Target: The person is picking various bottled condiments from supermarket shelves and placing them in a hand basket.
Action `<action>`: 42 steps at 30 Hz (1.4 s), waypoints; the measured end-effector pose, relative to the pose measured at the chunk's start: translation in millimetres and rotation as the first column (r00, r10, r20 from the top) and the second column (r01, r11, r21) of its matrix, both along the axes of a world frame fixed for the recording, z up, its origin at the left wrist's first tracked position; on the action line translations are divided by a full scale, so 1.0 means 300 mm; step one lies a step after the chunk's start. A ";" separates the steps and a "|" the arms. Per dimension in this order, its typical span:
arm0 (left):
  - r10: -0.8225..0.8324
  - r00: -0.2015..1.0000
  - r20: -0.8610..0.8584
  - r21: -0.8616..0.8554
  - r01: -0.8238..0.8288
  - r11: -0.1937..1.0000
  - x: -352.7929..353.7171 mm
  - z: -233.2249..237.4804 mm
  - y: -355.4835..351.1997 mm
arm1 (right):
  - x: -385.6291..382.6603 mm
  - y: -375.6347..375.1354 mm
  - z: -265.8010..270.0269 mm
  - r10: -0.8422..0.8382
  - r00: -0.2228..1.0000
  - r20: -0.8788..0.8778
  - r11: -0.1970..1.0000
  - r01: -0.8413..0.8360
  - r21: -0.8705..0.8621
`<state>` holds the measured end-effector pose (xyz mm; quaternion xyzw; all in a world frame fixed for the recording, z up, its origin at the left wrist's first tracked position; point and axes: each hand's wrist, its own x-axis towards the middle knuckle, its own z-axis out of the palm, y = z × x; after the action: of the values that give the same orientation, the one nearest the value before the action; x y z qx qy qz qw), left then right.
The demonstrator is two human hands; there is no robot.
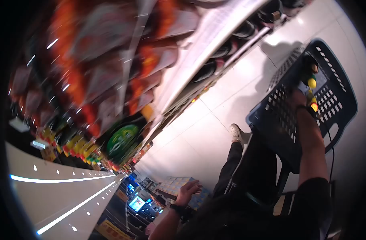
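Note:
My right hand (pixel 297 99) reaches down inside a dark grey plastic shopping basket (pixel 350 94) with slotted sides. Shadow hides its fingers, so I cannot tell whether it grips anything. Close by in the basket lie small items with a yellow top (pixel 311 83) and a yellow-and-red end (pixel 314 106). Below and to the left in the view, my left hand (pixel 189 192) hangs free, fingers apart and loosely bent, with a dark watch (pixel 179 208) on the wrist.
Blurred shelves of orange and clear packs (pixel 107 44) line the upper left, with a round green sign (pixel 122 139) at their end. My light clog (pixel 236 132) stands on the pale tile floor (pixel 199 120). A lit screen (pixel 137 203) and stacked boxes (pixel 175 185) are farther off.

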<state>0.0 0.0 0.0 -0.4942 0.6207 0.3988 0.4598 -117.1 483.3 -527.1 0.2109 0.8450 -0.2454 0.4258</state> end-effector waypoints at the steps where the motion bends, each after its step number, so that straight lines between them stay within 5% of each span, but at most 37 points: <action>1: -0.017 1.000 -0.011 0.016 0.017 1.000 0.006 -0.057 0.043 | 0.061 0.081 0.035 -0.038 0.996 -0.086 0.999 0.035 -0.026; 2: -0.036 0.999 -0.023 0.040 0.036 0.999 0.007 -0.119 0.081 | 0.082 0.149 0.100 -0.025 0.999 -0.041 1.000 0.025 -0.011; 3: -0.037 0.977 -0.211 -0.007 0.037 0.999 -0.033 0.010 -0.004 | -0.215 -0.012 0.312 -0.013 0.984 -0.178 0.998 0.002 -0.062; 5: -0.042 0.969 -0.242 0.049 0.056 0.997 -0.034 0.033 -0.005 | -0.130 0.018 0.472 -0.155 0.964 -0.217 0.968 0.192 0.161; 7: -0.041 0.965 -0.260 0.110 0.072 0.991 -0.032 0.066 -0.019 | -0.030 0.089 0.699 -0.302 0.940 -0.160 0.952 0.307 0.004; 9: -0.027 0.946 -0.324 0.149 0.079 0.986 -0.036 0.116 -0.033 | 0.033 0.098 0.789 -0.454 0.889 -0.064 0.886 0.458 0.071; 11: -0.002 0.919 -0.395 0.195 0.086 0.977 -0.018 0.074 -0.061 | 0.034 0.071 1.030 -0.679 0.733 -0.042 0.732 0.672 -0.117; 13: 0.002 0.899 -0.438 0.229 0.110 0.967 -0.012 0.080 -0.102 | 0.077 0.018 1.228 -0.735 0.660 -0.155 0.675 0.693 -0.255; 15: -0.039 0.874 -0.484 0.208 0.158 0.965 -0.008 0.150 -0.148 | 0.139 -0.032 1.370 -0.571 0.729 -0.378 0.813 0.568 -0.132; 17: -0.056 0.829 -0.557 0.212 0.207 0.955 -0.020 0.099 -0.171 | 0.167 -0.093 1.554 -0.657 0.636 -0.405 0.747 0.621 -0.236; 19: -0.047 0.752 -0.657 0.213 0.245 0.946 -0.025 0.117 -0.202 | 0.215 -0.139 1.686 -0.558 0.635 -0.534 0.805 0.571 -0.161; 21: -0.015 0.677 -0.736 0.242 0.284 0.928 -0.027 0.100 -0.228 | 0.266 -0.198 1.814 -0.480 0.501 -0.720 0.839 0.502 -0.209; 24: 0.074 0.556 -0.828 0.298 0.325 0.897 -0.021 0.183 -0.247 | 0.329 -0.262 2.040 -0.640 0.430 -0.637 0.765 0.439 -0.472; 27: -0.133 0.374 -0.918 0.060 0.461 0.885 -0.030 0.245 -0.224 | 0.354 -0.387 2.218 -0.723 0.376 -0.579 0.687 0.304 -0.660; 31: -0.265 -0.040 -0.963 -0.250 0.489 0.836 -0.039 0.429 -0.206 | 0.381 -0.567 2.368 -0.768 0.438 -0.468 0.578 0.158 -0.801; 32: -0.331 -0.152 -0.931 -0.364 0.429 0.827 -0.038 0.476 -0.209 | 0.378 -0.579 2.330 -0.702 0.450 -0.552 0.643 0.067 -0.763; 36: -0.436 -0.403 -0.804 -0.565 0.293 0.771 -0.014 0.666 -0.250 | 0.373 -0.793 2.449 -0.709 0.640 -0.297 0.406 0.026 -0.914; 39: -0.215 -0.095 -0.972 -0.232 0.545 0.806 0.048 0.678 -0.327 | 0.347 -0.867 2.442 -0.644 0.730 -0.228 0.352 0.019 -0.936; 42: -0.255 -0.273 -0.928 -0.356 0.440 0.824 0.097 0.682 -0.387 | 0.333 -0.948 2.469 -0.592 0.764 -0.254 0.371 -0.021 -0.928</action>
<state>29.1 -116.1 204.5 0.2087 0.8323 0.5121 -0.0391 -17.2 198.9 213.5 0.0227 0.6100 -0.7773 0.1521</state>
